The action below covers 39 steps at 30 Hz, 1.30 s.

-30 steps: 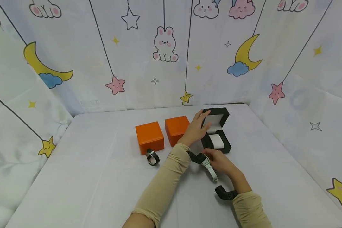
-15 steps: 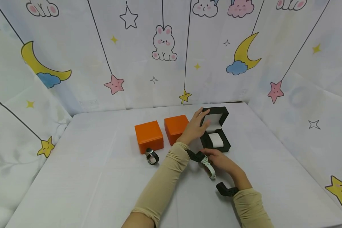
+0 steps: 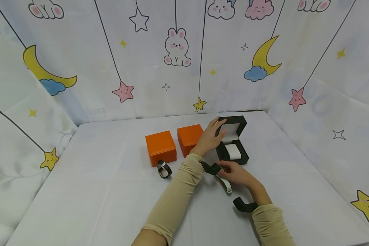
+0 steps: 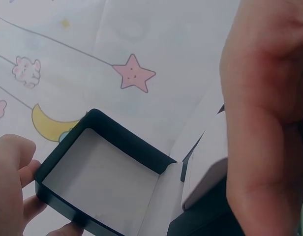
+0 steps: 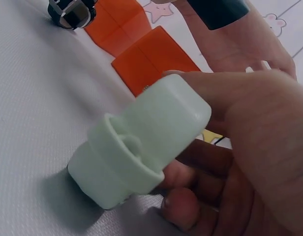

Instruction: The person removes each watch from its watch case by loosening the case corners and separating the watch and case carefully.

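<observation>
My left hand (image 3: 208,138) holds the left edge of the raised lid of a black watch box (image 3: 237,120). In the left wrist view that hand's fingers (image 4: 6,182) lie along the lid (image 4: 124,140), which has a pale lining. A white cushion (image 3: 233,151) sits in the box's base. Just in front of the box, my right hand (image 3: 237,172) grips a pale green watch (image 3: 226,184). The right wrist view shows its strap (image 5: 166,118) looped, close over the table; its dial is hidden.
Two orange boxes (image 3: 161,146) stand to the left of the black one, partly behind the left forearm. A black watch (image 3: 164,169) lies before the nearer orange box. Black wrist mounts (image 3: 245,205) stick out from both wrists. A patterned curtain hangs behind the white table.
The pale green watch has turned in my right hand; its strap first hung out long and now shows shorter, more covered by the fingers. The left hand stays on the lid.
</observation>
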Available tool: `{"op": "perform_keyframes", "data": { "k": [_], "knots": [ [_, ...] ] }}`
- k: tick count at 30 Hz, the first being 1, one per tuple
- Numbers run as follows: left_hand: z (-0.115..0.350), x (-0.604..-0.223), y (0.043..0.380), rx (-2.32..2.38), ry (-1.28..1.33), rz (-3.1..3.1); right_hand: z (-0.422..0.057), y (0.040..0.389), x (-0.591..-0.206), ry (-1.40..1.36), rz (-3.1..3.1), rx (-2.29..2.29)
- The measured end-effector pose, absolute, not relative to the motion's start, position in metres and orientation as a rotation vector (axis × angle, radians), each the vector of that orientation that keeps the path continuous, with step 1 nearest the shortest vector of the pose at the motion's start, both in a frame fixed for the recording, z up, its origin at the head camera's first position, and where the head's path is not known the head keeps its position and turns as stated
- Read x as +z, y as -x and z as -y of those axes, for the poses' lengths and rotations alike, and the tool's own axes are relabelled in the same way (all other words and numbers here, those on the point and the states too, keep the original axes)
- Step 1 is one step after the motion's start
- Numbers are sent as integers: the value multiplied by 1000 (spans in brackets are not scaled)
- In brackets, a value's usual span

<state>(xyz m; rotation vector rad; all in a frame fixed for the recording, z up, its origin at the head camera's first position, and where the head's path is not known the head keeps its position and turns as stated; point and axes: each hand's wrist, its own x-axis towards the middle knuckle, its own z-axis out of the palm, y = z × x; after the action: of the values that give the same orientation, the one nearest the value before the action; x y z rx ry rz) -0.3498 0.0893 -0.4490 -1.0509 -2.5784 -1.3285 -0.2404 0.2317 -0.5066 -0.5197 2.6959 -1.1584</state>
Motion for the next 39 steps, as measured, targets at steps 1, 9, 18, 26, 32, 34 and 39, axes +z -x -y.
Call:
{"op": "perform_keyframes", "data": {
  "k": [1, 9, 18, 26, 32, 34, 39],
  "knots": [
    [-89, -449, 350, -1327, 1052, 2574, -232, 240, -507, 525, -2701, -1154],
    [-90, -451, 350, -1315, 1048, 2564, -231, 240, -508, 498, -2754, -1085],
    [-91, -453, 351, -1332, 1048, 2557, -228, 239, -507, 484, -2766, -1069],
    [-90, -453, 352, -1332, 1054, 2553, -225, 235, -501, 564, -2660, -1155],
    [-91, -452, 351, -1320, 1045, 2559, -224, 236, -502, 620, -2698, -1125],
    [-91, -452, 351, -1321, 1041, 2560, -225, 236, -503, 625, -2702, -1135],
    [-91, -452, 351, -1325, 1041, 2556, -223, 238, -508, 622, -2789, -1125]
  ]
}}
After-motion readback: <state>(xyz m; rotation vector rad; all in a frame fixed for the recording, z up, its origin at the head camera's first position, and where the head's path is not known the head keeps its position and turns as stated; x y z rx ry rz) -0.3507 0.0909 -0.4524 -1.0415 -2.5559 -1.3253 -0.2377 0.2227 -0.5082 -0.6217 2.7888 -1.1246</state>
